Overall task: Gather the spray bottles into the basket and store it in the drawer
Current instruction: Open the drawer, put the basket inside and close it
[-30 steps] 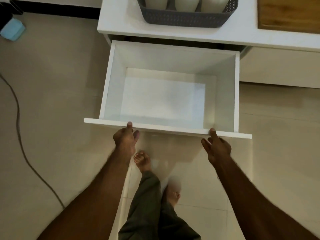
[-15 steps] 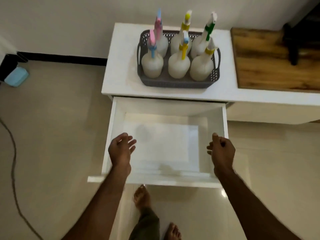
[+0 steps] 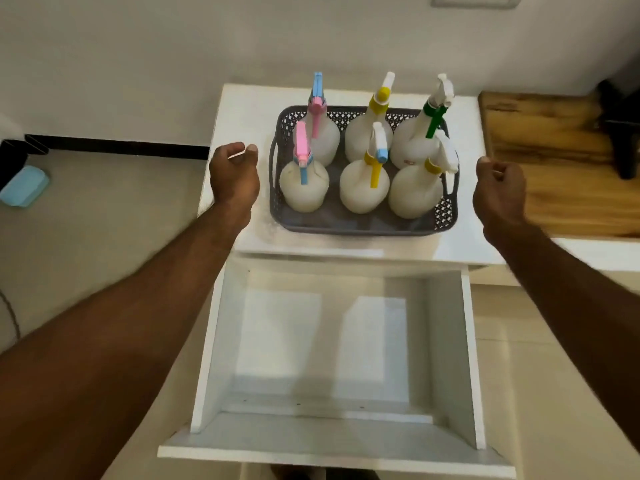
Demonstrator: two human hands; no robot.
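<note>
A grey perforated basket (image 3: 360, 226) stands on the white cabinet top (image 3: 242, 116) and holds several white spray bottles (image 3: 304, 185) with pink, blue, yellow and green triggers. Below it the white drawer (image 3: 332, 434) is pulled out, with nothing inside. My left hand (image 3: 235, 176) hovers just left of the basket's left handle, fingers curled, holding nothing. My right hand (image 3: 498, 190) hovers just right of the basket's right side, fingers also curled and holding nothing. Neither hand touches the basket.
A wooden board (image 3: 561, 161) lies on the counter to the right, with a dark object (image 3: 623, 133) on its far end. On the beige floor at the left lie a light blue item (image 3: 24, 185) and a cable (image 3: 10, 317).
Both hands have left the drawer's front edge and risen to either side of the basket. The view has tilted up from the drawer to the cabinet top.
</note>
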